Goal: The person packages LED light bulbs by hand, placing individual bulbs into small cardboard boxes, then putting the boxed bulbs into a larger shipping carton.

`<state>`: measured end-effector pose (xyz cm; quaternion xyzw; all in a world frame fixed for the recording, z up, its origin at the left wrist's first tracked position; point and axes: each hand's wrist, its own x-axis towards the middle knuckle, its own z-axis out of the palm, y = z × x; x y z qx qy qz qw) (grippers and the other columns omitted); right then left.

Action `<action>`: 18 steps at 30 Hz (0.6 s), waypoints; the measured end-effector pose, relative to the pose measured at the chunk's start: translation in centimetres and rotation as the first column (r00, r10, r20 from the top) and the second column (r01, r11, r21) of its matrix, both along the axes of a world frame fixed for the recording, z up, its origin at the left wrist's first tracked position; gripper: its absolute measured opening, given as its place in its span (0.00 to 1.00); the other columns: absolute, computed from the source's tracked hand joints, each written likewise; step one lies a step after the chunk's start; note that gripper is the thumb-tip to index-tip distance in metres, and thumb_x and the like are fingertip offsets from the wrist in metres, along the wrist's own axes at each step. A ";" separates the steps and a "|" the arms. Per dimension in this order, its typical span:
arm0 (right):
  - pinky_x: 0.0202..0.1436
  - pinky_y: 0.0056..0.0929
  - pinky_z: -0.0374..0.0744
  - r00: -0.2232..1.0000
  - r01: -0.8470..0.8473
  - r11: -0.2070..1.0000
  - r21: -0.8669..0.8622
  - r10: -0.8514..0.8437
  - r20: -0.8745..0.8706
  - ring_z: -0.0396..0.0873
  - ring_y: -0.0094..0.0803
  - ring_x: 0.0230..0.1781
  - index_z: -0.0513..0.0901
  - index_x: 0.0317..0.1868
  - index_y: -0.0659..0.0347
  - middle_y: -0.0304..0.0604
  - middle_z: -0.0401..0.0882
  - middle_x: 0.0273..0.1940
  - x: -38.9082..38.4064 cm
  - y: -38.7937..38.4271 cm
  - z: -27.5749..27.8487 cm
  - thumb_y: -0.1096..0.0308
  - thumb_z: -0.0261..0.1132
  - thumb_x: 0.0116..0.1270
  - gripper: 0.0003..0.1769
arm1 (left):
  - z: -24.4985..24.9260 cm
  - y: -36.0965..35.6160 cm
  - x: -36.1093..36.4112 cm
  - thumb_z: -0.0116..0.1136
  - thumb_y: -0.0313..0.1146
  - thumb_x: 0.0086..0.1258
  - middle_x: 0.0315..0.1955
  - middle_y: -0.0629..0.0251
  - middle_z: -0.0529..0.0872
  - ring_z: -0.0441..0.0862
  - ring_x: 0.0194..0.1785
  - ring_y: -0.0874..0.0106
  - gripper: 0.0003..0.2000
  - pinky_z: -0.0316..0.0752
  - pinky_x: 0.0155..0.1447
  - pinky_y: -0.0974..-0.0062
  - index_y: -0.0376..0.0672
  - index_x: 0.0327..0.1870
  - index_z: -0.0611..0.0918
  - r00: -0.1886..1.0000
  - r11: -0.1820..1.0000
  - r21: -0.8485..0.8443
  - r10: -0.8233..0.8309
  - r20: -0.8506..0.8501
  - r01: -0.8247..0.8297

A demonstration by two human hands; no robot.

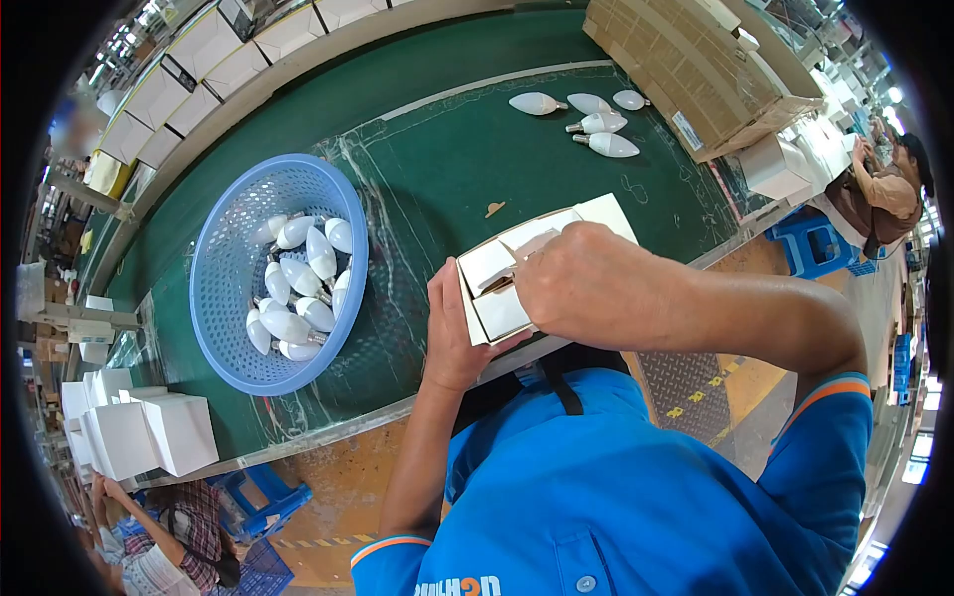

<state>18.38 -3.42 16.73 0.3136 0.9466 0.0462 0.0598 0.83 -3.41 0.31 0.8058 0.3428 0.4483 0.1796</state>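
My left hand [449, 333] grips a small white cardboard box [497, 283] from the side, its end flaps standing open. My right hand [581, 283] is closed over the box's open end, fingers at the flaps; whether something is in the fingers is hidden. The box is held just above the near edge of the green conveyor belt [447, 149]. A blue plastic basket [234, 288] to the left holds several white candle-shaped bulbs [298, 288].
Several loose white bulbs [596, 124] lie on the belt at the far right, beside a large cardboard carton [686, 70]. Finished white boxes [149, 432] are stacked at the near left. Other people sit at the right [884, 189] and lower left [159, 546].
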 end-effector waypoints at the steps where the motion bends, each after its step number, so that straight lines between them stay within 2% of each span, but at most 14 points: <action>1: 0.26 0.31 0.79 0.999 0.009 1.000 -0.025 -0.010 -0.040 0.81 0.37 0.24 0.80 0.23 0.67 0.48 0.77 0.21 0.1 0.2 -0.1 0.71 0.63 0.46 0.07 | 0.2 -0.1 0.0 0.82 0.37 0.31 0.58 0.47 0.68 0.68 0.57 0.46 0.60 0.70 0.60 0.56 0.31 0.69 0.53 1.000 1.000 -0.010 -0.004 0.014 0.004; 5: 0.27 0.32 0.79 0.993 -0.032 0.999 -0.022 0.030 -0.114 0.81 0.39 0.23 0.81 0.22 0.66 0.47 0.78 0.20 0.4 1.0 0.1 0.71 0.64 0.45 0.06 | 0.0 -0.1 -0.1 0.82 0.36 0.30 0.58 0.48 0.68 0.68 0.57 0.47 0.61 0.70 0.60 0.56 0.31 0.69 0.52 1.000 1.000 -0.029 -0.002 -0.005 0.002; 7: 0.28 0.35 0.78 0.993 -0.005 1.000 -0.018 0.003 -0.115 0.81 0.40 0.22 0.81 0.20 0.64 0.46 0.77 0.19 0.4 1.5 1.1 0.71 0.64 0.45 0.05 | -0.4 -0.1 -0.2 0.79 0.47 0.38 0.58 0.46 0.68 0.67 0.58 0.46 0.61 0.64 0.62 0.54 0.27 0.69 0.50 0.999 1.000 0.003 -0.020 -0.027 0.020; 11: 0.27 0.37 0.77 0.985 0.013 1.000 -0.026 -0.018 -0.170 0.80 0.40 0.22 0.79 0.20 0.63 0.46 0.77 0.20 0.4 1.3 1.1 0.71 0.65 0.45 0.05 | -0.3 0.0 -0.3 0.79 0.47 0.37 0.59 0.45 0.67 0.67 0.58 0.46 0.61 0.64 0.62 0.53 0.27 0.69 0.50 0.999 1.000 -0.012 -0.018 -0.027 0.018; 13: 0.27 0.37 0.76 0.946 -0.022 0.994 -0.110 -0.015 -0.325 0.80 0.39 0.22 0.77 0.21 0.62 0.45 0.77 0.20 -0.3 0.4 1.4 0.70 0.64 0.46 0.05 | -0.4 0.0 -0.4 0.79 0.46 0.39 0.58 0.45 0.68 0.67 0.58 0.46 0.60 0.65 0.61 0.53 0.27 0.69 0.50 1.000 1.000 -0.023 -0.015 -0.017 0.015; 18: 0.27 0.37 0.77 0.969 -0.020 0.997 -0.077 0.000 -0.245 0.80 0.40 0.22 0.76 0.22 0.63 0.46 0.76 0.20 -1.0 -0.1 -0.7 0.70 0.63 0.47 0.05 | -0.7 0.2 -0.2 0.78 0.40 0.43 0.57 0.45 0.68 0.67 0.57 0.47 0.56 0.66 0.61 0.53 0.28 0.69 0.50 0.999 1.000 -0.009 -0.020 0.031 0.020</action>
